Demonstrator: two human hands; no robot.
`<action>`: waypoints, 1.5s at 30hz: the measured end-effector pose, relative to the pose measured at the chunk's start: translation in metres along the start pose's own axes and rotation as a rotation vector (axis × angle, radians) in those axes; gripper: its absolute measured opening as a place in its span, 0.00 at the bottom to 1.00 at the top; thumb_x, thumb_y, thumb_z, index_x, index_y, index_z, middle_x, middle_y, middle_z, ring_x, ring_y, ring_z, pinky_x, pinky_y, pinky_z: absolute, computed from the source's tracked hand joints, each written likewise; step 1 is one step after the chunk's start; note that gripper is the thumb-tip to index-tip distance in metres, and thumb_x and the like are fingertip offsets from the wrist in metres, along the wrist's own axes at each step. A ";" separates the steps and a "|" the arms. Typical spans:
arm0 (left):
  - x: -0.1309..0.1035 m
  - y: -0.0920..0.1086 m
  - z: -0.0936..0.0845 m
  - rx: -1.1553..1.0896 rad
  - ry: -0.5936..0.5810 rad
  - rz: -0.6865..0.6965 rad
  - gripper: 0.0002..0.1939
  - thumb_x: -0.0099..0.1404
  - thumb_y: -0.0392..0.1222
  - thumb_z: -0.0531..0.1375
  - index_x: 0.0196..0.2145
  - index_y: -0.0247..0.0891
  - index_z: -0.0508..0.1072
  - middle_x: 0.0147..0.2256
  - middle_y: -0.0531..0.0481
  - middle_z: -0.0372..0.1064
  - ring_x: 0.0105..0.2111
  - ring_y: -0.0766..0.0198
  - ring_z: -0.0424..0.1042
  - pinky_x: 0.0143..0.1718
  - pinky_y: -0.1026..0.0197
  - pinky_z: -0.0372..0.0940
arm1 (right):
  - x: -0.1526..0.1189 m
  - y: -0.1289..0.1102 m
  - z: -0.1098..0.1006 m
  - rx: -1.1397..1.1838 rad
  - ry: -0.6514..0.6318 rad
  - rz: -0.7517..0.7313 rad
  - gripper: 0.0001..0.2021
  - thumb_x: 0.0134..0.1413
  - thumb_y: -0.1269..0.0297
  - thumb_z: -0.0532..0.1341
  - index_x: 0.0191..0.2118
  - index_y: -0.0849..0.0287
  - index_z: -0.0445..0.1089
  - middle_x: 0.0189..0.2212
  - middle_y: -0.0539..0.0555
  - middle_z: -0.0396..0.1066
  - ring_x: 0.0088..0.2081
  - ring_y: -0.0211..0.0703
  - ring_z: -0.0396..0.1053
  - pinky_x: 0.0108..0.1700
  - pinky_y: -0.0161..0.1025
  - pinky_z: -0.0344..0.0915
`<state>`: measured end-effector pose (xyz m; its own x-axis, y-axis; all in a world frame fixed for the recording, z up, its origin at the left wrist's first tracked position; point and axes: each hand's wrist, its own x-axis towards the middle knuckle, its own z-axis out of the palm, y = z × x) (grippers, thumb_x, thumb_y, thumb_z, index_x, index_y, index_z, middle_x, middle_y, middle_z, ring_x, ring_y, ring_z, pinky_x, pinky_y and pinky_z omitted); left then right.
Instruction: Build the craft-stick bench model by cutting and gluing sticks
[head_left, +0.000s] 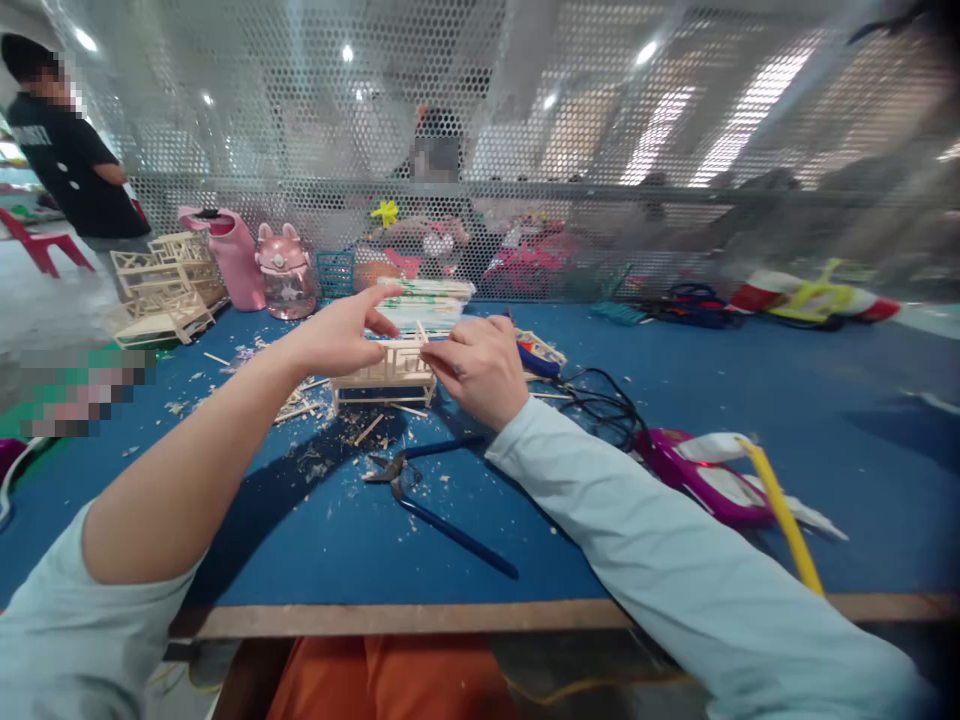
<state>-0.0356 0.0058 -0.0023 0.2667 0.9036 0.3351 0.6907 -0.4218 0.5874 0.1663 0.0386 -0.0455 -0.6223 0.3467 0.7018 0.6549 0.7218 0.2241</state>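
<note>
A small frame of thin wooden sticks (385,388) stands upright on the blue table. My left hand (341,335) is over its left and back part, fingers apart, with nothing visible between them. At the frame's right end my right hand (480,368) has its thumb and fingertips pinched together beside a short upright stick; what is between the tips is too small to make out. Blue-handled cutters (450,535) lie with their handles spread in front of the frame. Loose sticks and shavings (300,405) are scattered around it.
Finished stick models (169,290), a pink bottle (238,262) and a clear pink-lidded bottle (286,280) stand at the back left. Bundled sticks (431,300) lie behind my hands. A purple glue gun (697,475) with its cable is at right. Perforated metal (525,150) rises behind.
</note>
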 end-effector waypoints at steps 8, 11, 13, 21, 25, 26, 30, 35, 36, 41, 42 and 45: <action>0.000 0.006 0.010 0.161 -0.089 0.030 0.40 0.52 0.33 0.60 0.61 0.33 0.54 0.39 0.44 0.75 0.38 0.60 0.72 0.40 0.62 0.61 | -0.002 -0.004 0.006 -0.033 0.047 -0.004 0.13 0.59 0.61 0.54 0.31 0.56 0.76 0.23 0.51 0.65 0.29 0.41 0.54 0.39 0.42 0.44; 0.001 0.009 0.010 0.217 -0.073 0.020 0.36 0.55 0.37 0.61 0.61 0.35 0.57 0.38 0.45 0.76 0.38 0.62 0.73 0.39 0.62 0.61 | -0.002 -0.005 0.007 -0.025 0.058 -0.004 0.13 0.58 0.61 0.54 0.31 0.57 0.76 0.23 0.51 0.66 0.29 0.41 0.55 0.39 0.42 0.44; 0.002 0.009 0.011 0.251 -0.048 0.031 0.33 0.56 0.38 0.61 0.60 0.37 0.60 0.37 0.47 0.76 0.37 0.62 0.73 0.39 0.62 0.61 | -0.002 -0.006 0.007 -0.012 0.055 0.003 0.14 0.58 0.62 0.54 0.30 0.57 0.75 0.23 0.52 0.66 0.29 0.41 0.56 0.39 0.42 0.44; 0.004 0.000 0.017 0.276 -0.009 0.037 0.28 0.56 0.39 0.61 0.56 0.39 0.66 0.36 0.47 0.77 0.35 0.61 0.74 0.39 0.60 0.63 | -0.006 0.001 0.004 0.221 0.235 0.267 0.11 0.43 0.70 0.54 0.36 0.61 0.69 0.26 0.52 0.67 0.29 0.41 0.61 0.37 0.40 0.53; 0.004 0.000 0.017 0.306 0.008 0.040 0.27 0.56 0.40 0.61 0.54 0.38 0.68 0.36 0.46 0.77 0.35 0.60 0.74 0.40 0.58 0.63 | -0.008 0.003 0.002 0.228 0.213 0.261 0.06 0.43 0.69 0.55 0.30 0.60 0.67 0.25 0.51 0.66 0.28 0.41 0.62 0.34 0.39 0.53; 0.004 0.000 0.016 0.311 0.008 0.040 0.26 0.56 0.40 0.61 0.54 0.38 0.68 0.35 0.45 0.77 0.34 0.60 0.74 0.40 0.58 0.63 | -0.009 0.002 0.002 0.210 0.195 0.225 0.05 0.44 0.69 0.55 0.28 0.60 0.68 0.25 0.52 0.67 0.29 0.41 0.62 0.35 0.39 0.53; 0.004 0.000 0.017 0.315 0.020 0.039 0.26 0.56 0.40 0.60 0.54 0.39 0.69 0.34 0.46 0.78 0.34 0.60 0.74 0.40 0.58 0.64 | -0.010 0.000 0.004 0.104 0.124 0.105 0.08 0.50 0.65 0.56 0.29 0.59 0.72 0.26 0.53 0.70 0.31 0.43 0.63 0.37 0.41 0.51; 0.004 -0.002 0.019 0.299 0.011 0.039 0.26 0.56 0.39 0.61 0.54 0.38 0.69 0.34 0.47 0.78 0.34 0.60 0.75 0.40 0.58 0.65 | -0.010 0.001 0.009 0.017 0.088 0.054 0.10 0.55 0.62 0.57 0.32 0.59 0.74 0.27 0.53 0.72 0.32 0.43 0.64 0.37 0.41 0.49; 0.004 -0.002 0.017 0.309 0.012 0.048 0.27 0.56 0.40 0.61 0.54 0.38 0.68 0.35 0.46 0.77 0.35 0.60 0.75 0.41 0.57 0.65 | -0.010 0.002 0.009 0.012 0.087 0.047 0.10 0.56 0.62 0.56 0.32 0.59 0.74 0.27 0.53 0.72 0.32 0.42 0.64 0.37 0.41 0.49; -0.005 0.007 0.004 0.305 0.380 0.307 0.27 0.58 0.49 0.61 0.53 0.36 0.67 0.49 0.41 0.71 0.50 0.54 0.68 0.51 0.52 0.61 | -0.008 0.008 0.001 0.017 0.084 -0.002 0.11 0.58 0.63 0.55 0.31 0.59 0.74 0.26 0.53 0.72 0.32 0.42 0.64 0.38 0.40 0.49; -0.009 0.012 0.003 0.263 0.526 0.354 0.23 0.61 0.49 0.59 0.51 0.36 0.67 0.49 0.41 0.70 0.51 0.55 0.67 0.52 0.53 0.61 | -0.008 0.010 -0.002 0.023 0.091 -0.025 0.11 0.58 0.63 0.55 0.31 0.59 0.74 0.26 0.52 0.72 0.32 0.41 0.64 0.38 0.40 0.50; -0.028 0.029 0.012 0.153 0.808 0.356 0.14 0.68 0.43 0.50 0.46 0.37 0.69 0.44 0.42 0.72 0.47 0.59 0.70 0.49 0.55 0.63 | -0.008 0.011 -0.013 0.030 0.112 -0.116 0.11 0.59 0.63 0.55 0.31 0.58 0.73 0.26 0.52 0.72 0.31 0.40 0.63 0.39 0.40 0.51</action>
<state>-0.0144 -0.0304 -0.0035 -0.0322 0.3687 0.9290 0.7550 -0.6001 0.2644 0.1840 0.0357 -0.0396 -0.6404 0.1923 0.7436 0.5671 0.7713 0.2889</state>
